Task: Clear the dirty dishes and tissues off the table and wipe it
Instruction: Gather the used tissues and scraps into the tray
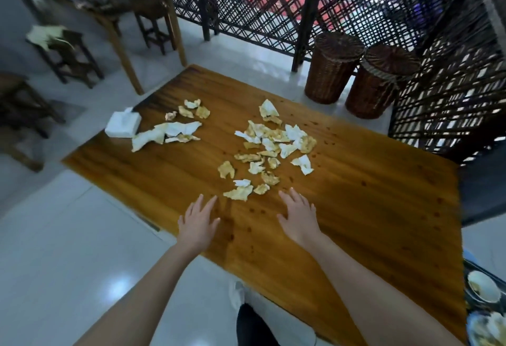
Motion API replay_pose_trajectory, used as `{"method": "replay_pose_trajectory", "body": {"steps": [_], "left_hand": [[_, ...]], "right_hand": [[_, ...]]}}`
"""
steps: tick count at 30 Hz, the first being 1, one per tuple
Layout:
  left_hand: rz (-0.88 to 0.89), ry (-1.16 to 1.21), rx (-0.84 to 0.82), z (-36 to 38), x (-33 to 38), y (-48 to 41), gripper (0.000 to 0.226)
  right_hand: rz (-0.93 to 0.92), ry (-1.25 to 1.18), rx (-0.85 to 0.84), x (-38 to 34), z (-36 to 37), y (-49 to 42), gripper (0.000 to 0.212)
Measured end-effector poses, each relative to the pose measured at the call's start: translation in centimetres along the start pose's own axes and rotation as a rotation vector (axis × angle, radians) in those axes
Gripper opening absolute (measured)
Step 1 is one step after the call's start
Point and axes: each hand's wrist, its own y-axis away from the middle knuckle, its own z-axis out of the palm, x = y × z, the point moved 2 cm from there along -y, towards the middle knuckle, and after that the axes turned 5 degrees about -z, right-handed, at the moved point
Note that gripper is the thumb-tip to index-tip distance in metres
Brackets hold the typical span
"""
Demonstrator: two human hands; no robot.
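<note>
While both arms reach over the table [356, 209], the left hand [198, 222] and right hand [297, 215] lie palm down, fingers [210, 203] spread and released, holding nothing. Crumpled, stained tissues [271, 140] lie scattered across the table's middle, the nearest just ahead of both hands. A tissue pack [123, 125] sits at the far left edge. Dirty dishes [483, 288] show at lower right, off the table.

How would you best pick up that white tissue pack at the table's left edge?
Probably by its body, from above: thumb on one flat side wall, fingers on the opposite one. The tissue pack is a boxy block lying flat at the table edge, nearer the left hand. Avoid the loose sheet poking from its top; that would likely just pull out.
</note>
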Motion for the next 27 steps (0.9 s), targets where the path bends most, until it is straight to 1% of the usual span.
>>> {"method": "replay_pose_trajectory", "body": {"steps": [3, 7, 11, 14, 17, 20, 23, 27], "left_hand": [[-0.044, 0.007, 0.009, -0.7, -2.2, -0.7, 0.06], [-0.046, 0.023, -0.008, -1.4, -3.4, -2.5, 0.059], [-0.028, 0.03, -0.037, -3.1, -3.7, -5.3, 0.059], [-0.018, 0.025, -0.052, -4.8, -4.0, -7.9, 0.059], [-0.011, 0.039, -0.032, -6.4, -4.1, -10.6, 0.059], [0.004, 0.037, -0.059, -7.0, -4.2, -12.2, 0.058], [0.027, 0.031, -0.092, -7.2, -4.1, -13.2, 0.058], [0.053, 0.047, -0.123, -7.0, -3.7, -14.1, 0.056]], "right_hand": [[-0.047, 0.007, -0.013, -2.1, 1.2, -1.7, 0.061], [-0.074, 0.01, -0.018, -4.1, 2.7, -4.2, 0.062], [-0.03, -0.015, -0.054, -5.4, 4.0, -7.4, 0.069], [0.002, -0.026, -0.087, -6.2, 4.9, -9.4, 0.069], [0.015, 0.017, -0.094, -6.4, 5.8, -11.2, 0.069], [0.044, 0.052, -0.101, -6.4, 6.6, -12.2, 0.069], [0.078, 0.094, -0.103, -6.4, 7.1, -12.6, 0.063], [0.095, 0.087, -0.054, -6.3, 7.3, -12.6, 0.045]]}}
